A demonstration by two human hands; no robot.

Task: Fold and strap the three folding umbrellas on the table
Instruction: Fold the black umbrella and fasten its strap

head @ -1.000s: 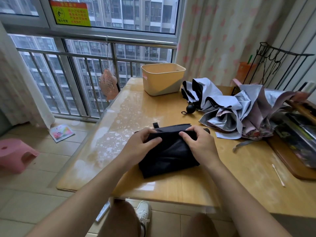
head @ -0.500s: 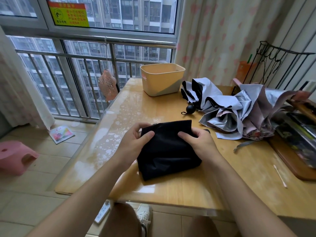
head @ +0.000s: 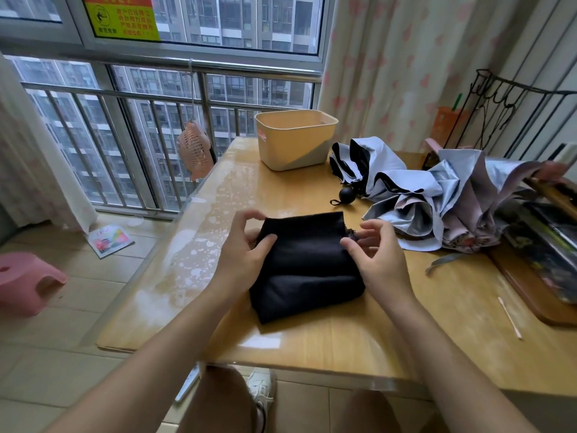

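A black folding umbrella (head: 306, 260) lies rolled into a flat bundle on the wooden table (head: 343, 335), right in front of me. My left hand (head: 242, 254) grips its left end, thumb on top and fingers curled round the edge. My right hand (head: 379, 254) is at its right end, fingers bent and pinching the fabric edge there. Behind it to the right lie two unfolded umbrellas: a light blue one with black trim and a round black handle (head: 374, 173), and a silver and pink one (head: 462, 207), their canopies loose and overlapping.
A beige plastic bin (head: 295, 137) stands at the table's far side. A dark tray with books (head: 546, 264) fills the right edge, a cotton swab (head: 509, 317) beside it. A grey strap (head: 443, 262) lies near the silver umbrella. A pink stool (head: 25, 281) sits on the floor left.
The black canopy has been rolled over away from me, covering the strap end that showed at its top. My right hand has shifted from on top to the bundle's right end.
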